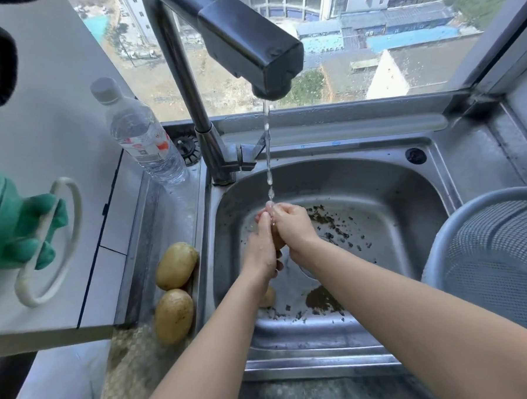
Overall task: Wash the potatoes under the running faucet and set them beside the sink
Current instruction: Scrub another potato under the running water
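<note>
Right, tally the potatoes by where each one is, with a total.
Beside the sink, on its left: 2, far potato and near potato
In the hands, left hand and right hand: 1, held potato
Sink floor: 1, sink potato
Total: 4

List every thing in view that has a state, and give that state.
faucet: running
left hand: closed on held potato
right hand: closed on held potato
held potato: under stream, mostly hidden
two potatoes: beside sink
potato in basin: lying loose
bottle: capped
</note>
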